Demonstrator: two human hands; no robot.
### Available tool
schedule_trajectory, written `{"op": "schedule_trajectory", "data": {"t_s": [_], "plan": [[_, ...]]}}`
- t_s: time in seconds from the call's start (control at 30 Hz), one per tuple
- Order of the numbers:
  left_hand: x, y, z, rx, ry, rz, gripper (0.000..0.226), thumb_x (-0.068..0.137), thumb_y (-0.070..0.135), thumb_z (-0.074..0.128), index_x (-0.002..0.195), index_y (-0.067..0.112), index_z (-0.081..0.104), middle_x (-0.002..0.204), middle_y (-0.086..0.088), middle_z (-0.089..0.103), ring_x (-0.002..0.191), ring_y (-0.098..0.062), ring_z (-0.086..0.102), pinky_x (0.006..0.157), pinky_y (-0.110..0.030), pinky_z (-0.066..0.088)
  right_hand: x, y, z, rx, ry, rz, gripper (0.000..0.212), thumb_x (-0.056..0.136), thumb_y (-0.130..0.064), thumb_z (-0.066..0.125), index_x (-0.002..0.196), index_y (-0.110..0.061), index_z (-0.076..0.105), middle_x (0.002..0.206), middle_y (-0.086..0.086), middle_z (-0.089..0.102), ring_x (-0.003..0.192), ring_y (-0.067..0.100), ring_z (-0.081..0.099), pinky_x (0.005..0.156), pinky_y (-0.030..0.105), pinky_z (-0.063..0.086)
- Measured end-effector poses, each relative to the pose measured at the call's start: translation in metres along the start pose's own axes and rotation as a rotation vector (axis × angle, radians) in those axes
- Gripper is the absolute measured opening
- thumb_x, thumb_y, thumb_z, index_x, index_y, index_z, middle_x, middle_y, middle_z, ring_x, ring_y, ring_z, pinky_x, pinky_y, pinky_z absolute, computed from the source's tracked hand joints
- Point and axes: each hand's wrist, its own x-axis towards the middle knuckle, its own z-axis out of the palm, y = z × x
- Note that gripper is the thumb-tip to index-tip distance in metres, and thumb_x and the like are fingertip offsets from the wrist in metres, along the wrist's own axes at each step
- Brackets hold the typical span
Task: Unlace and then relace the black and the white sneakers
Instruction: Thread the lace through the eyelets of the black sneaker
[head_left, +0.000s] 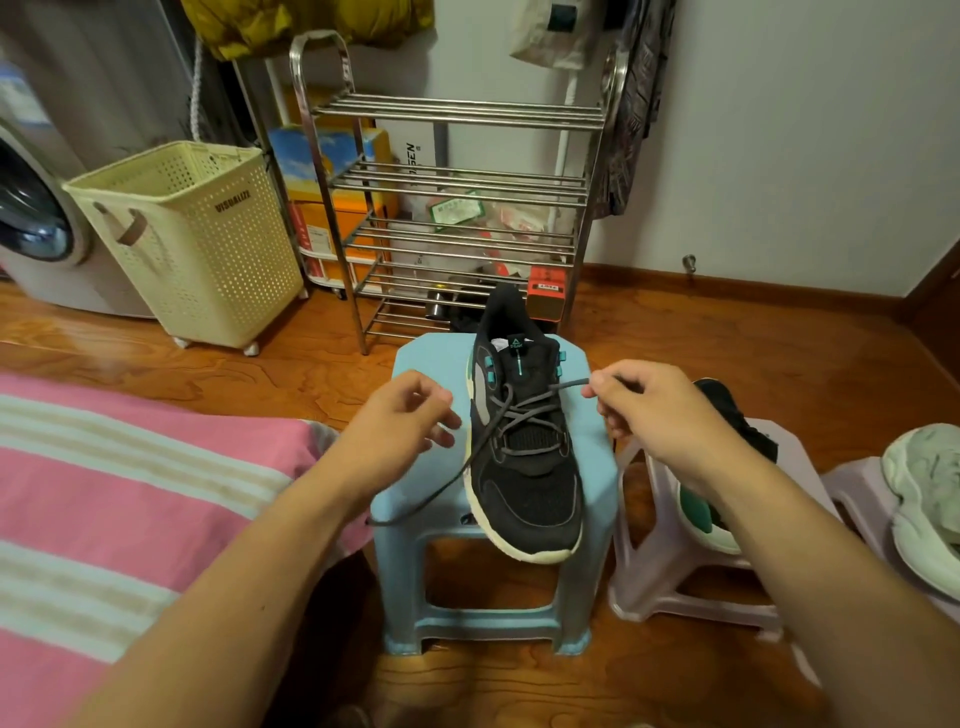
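Note:
A black sneaker (524, 457) with a cream sole and teal eyelets lies on a light blue stool (498, 613), toe pointing toward me. Its grey lace (519, 415) crosses the lower eyelets. My right hand (644, 405) pinches one lace end, pulled out to the right of the shoe. My left hand (405, 421) hovers just left of the shoe with fingers loosely curled, holding nothing. The other lace end trails down over the stool's left edge. A second black sneaker (737, 415) sits on a lilac stool (691, 582), partly hidden by my right forearm. A white sneaker (930, 499) lies at the far right.
A pink-striped bed (119, 493) fills the left. Behind the stool stands a steel shoe rack (457, 218), with a cream laundry basket (202, 239) and a washing machine (36, 218) to its left. Wooden floor (727, 343) lies all around.

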Motion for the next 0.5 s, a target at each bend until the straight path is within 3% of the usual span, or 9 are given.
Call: {"op": "schedule_trajectory", "data": {"t_s": [0.13, 0.23, 0.33, 0.43, 0.5], "plan": [[0.002, -0.002, 0.036, 0.379, -0.014, 0.156, 0.021, 0.097, 0.042, 0.063, 0.093, 0.022, 0.059, 0.091, 0.002, 0.063, 0.081, -0.012, 0.058, 0.07, -0.027, 0.047, 0.004, -0.014, 0.016, -0.034, -0.001, -0.089, 0.018, 0.098, -0.028, 0.061, 0.088, -0.019, 0.073, 0.06, -0.012, 0.058, 0.054, 0.0, 0.049, 0.063, 0.026, 0.042], [0.001, 0.007, 0.054, 0.468, 0.089, 0.251, 0.021, 0.103, 0.033, 0.055, 0.085, 0.024, 0.051, 0.091, 0.004, 0.052, 0.08, -0.008, 0.051, 0.067, -0.02, 0.038, 0.005, -0.021, 0.03, -0.038, 0.018, -0.163, 0.015, 0.097, -0.024, 0.063, 0.091, -0.021, 0.076, 0.076, -0.007, 0.068, 0.064, 0.003, 0.057, 0.062, 0.016, 0.044], [0.001, 0.018, 0.051, 0.089, 0.122, 0.195, 0.023, 0.107, 0.031, 0.048, 0.09, 0.018, 0.056, 0.088, 0.001, 0.06, 0.077, -0.008, 0.056, 0.068, -0.014, 0.043, 0.007, -0.02, 0.038, -0.062, -0.039, -0.181, 0.014, 0.098, -0.022, 0.063, 0.097, -0.026, 0.076, 0.087, -0.016, 0.071, 0.081, -0.008, 0.062, 0.067, 0.004, 0.042], [0.0, 0.023, 0.046, -0.275, -0.058, 0.106, 0.026, 0.108, 0.028, 0.045, 0.094, 0.013, 0.062, 0.09, -0.005, 0.066, 0.088, -0.017, 0.065, 0.083, -0.032, 0.053, 0.01, -0.014, 0.043, -0.077, -0.101, -0.15, 0.017, 0.1, -0.024, 0.061, 0.107, -0.026, 0.076, 0.096, -0.015, 0.072, 0.092, -0.002, 0.064, 0.075, 0.016, 0.046], [0.001, 0.021, 0.043, -0.359, -0.136, 0.052, 0.027, 0.109, 0.025, 0.043, 0.099, 0.008, 0.063, 0.093, -0.008, 0.066, 0.092, -0.019, 0.065, 0.086, -0.033, 0.053, 0.011, -0.012, 0.043, -0.081, -0.105, -0.149, 0.019, 0.1, -0.024, 0.06, 0.11, -0.027, 0.076, 0.097, -0.015, 0.072, 0.093, 0.0, 0.064, 0.077, 0.018, 0.047]]}}
